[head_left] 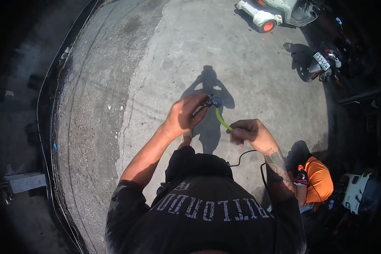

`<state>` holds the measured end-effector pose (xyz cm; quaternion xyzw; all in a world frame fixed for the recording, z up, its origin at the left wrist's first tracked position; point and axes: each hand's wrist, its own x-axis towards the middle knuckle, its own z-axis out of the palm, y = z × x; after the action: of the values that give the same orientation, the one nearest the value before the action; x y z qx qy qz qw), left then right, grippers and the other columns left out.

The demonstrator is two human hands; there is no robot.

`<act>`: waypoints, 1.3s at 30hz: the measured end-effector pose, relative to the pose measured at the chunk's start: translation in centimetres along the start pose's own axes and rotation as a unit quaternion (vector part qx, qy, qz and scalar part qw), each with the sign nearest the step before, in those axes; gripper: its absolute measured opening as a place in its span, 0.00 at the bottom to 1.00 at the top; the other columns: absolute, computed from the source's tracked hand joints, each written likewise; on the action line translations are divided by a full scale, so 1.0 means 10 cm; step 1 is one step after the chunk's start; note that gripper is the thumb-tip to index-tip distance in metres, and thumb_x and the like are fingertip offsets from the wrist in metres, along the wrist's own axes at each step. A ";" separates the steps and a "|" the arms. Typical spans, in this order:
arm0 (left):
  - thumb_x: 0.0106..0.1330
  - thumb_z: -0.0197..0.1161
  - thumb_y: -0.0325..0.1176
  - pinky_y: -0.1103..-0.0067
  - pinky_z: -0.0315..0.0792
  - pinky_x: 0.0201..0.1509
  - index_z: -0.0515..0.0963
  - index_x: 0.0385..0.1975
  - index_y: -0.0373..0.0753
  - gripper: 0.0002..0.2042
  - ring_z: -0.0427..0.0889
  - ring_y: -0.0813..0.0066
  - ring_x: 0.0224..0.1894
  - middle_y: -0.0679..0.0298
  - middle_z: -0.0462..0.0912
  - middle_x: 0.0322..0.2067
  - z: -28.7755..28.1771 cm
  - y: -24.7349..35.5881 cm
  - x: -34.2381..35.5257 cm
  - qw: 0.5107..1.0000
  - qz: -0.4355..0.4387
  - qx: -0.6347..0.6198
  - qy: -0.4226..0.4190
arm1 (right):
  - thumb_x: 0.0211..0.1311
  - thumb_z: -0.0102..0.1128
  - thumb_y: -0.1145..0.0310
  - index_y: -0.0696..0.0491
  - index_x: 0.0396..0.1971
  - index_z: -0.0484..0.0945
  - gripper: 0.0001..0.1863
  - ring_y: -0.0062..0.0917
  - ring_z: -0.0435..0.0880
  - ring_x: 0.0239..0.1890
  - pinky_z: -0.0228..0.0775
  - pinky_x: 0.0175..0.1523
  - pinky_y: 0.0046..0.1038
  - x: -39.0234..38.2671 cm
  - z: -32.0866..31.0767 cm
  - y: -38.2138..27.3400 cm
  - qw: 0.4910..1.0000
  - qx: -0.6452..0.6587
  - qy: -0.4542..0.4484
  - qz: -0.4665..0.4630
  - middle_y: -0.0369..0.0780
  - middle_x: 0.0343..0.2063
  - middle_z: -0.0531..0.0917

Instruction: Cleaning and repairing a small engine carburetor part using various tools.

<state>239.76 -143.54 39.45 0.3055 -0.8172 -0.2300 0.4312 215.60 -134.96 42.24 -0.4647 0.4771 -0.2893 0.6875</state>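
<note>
My left hand [185, 113] pinches a small dark part with a rounded end [216, 101] in front of my body. Its exact kind is too small to make out. A short, bent, bright green hose [221, 119] runs from just below that part down to my right hand [250, 134]. The fingers of my right hand are closed on the lower end of the hose. Its upper end meets or lies right beside the dark part; I cannot tell whether the two are joined.
Grey concrete ground [177, 55] stretches ahead, with my shadow on it. A white scooter [279, 15] and a dark motorcycle [321, 63] stand at the far right. Near right, a person in an orange shirt [319, 180] is low down beside a white panel [356, 192]. A thin black cable [241, 156] hangs near my right forearm.
</note>
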 end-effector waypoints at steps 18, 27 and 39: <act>0.54 0.65 0.20 0.78 0.77 0.41 0.75 0.45 0.33 0.17 0.84 0.71 0.37 0.58 0.82 0.38 1.55 -2.95 4.71 0.982 0.019 -0.132 -0.134 | 0.62 0.59 0.68 0.62 0.35 0.80 0.12 0.18 0.79 0.26 0.71 0.33 0.22 3.00 -3.02 -1.73 0.935 -0.099 0.339 -0.019 0.40 0.22 0.82; 0.57 0.64 0.21 0.79 0.76 0.48 0.75 0.47 0.33 0.16 0.82 0.72 0.43 0.59 0.82 0.41 2.28 -4.27 6.93 0.940 -0.038 -0.212 -0.264 | 0.62 0.60 0.67 0.62 0.36 0.79 0.12 0.21 0.80 0.23 0.71 0.33 0.23 4.57 -4.66 -2.65 0.923 -0.094 0.371 -0.024 0.42 0.22 0.82; 0.61 0.58 0.20 0.80 0.72 0.47 0.73 0.46 0.31 0.13 0.78 0.79 0.41 0.63 0.79 0.38 3.96 -5.80 9.63 0.758 -0.057 -0.308 -0.573 | 0.56 0.61 0.69 0.57 0.33 0.81 0.08 0.43 0.82 0.30 0.73 0.35 0.36 6.44 -6.58 -3.10 0.813 -0.107 0.572 0.001 0.48 0.26 0.82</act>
<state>181.24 -247.31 35.97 0.0134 -0.7779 -0.6253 -0.0603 180.44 -225.47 38.30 -0.2855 0.8125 -0.4498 0.2366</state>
